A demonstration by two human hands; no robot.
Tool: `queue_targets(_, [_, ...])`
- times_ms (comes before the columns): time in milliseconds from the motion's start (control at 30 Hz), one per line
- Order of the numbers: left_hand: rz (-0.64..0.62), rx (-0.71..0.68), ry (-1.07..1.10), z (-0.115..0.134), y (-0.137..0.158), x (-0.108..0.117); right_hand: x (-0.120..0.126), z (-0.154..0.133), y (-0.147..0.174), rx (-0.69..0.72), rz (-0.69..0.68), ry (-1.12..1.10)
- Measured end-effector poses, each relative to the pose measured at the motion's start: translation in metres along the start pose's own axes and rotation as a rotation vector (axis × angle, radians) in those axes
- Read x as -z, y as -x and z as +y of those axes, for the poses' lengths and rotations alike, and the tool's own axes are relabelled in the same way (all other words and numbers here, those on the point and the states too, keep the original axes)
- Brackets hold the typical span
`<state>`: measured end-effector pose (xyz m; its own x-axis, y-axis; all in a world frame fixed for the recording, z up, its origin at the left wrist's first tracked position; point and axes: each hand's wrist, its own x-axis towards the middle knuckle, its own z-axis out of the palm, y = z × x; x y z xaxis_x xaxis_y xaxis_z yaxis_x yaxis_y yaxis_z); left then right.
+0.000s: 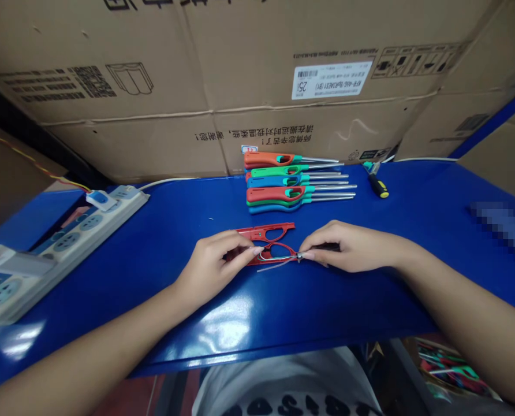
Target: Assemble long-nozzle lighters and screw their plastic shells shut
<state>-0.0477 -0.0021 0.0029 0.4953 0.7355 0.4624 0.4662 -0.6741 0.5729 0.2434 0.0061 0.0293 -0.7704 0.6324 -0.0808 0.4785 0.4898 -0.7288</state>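
Note:
A red lighter handle half (277,252) lies on the blue table, with thin pale wires and a clear tube (276,266) running along it. My left hand (223,256) is closed around its rear end, thumb and index finger pinched near a small dark part beside the trigger opening. At the front tip my right hand (344,247) pinches a small silvery metal piece (299,256); the fingers partly hide it. Just behind, the other red handle half (268,232) lies with its inner side up, its rear end partly covered by my left hand.
Several assembled long-neck lighters (279,193) are stacked behind my hands. A screwdriver (376,184) with a black and yellow handle lies right of them. On the left is a power strip (67,245) with plugs. A large cardboard box (249,86) stands along the back.

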Motion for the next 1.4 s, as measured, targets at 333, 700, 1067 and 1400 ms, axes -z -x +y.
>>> queue_targets(333, [-0.033, 0.013, 0.013, -0.0058, 0.0005, -0.0032, 0.0012, 0.0013, 0.0008, -0.063, 0.072, -0.147])
queue_targets(700, [-0.111, -0.079, -0.042, -0.0095, 0.0016, -0.0025, 0.0016, 0.0059, 0.0010, 0.014, 0.090, 0.023])
queue_targets(1067, [-0.131, -0.079, -0.078, -0.0098, 0.0027, -0.0046, 0.0013, 0.0091, -0.0008, -0.010, 0.091, 0.068])
queue_targets(1400, [-0.140, -0.076, -0.068, -0.0095, 0.0031, -0.0055, 0.0028, 0.0094, -0.0001, -0.032, 0.134, 0.149])
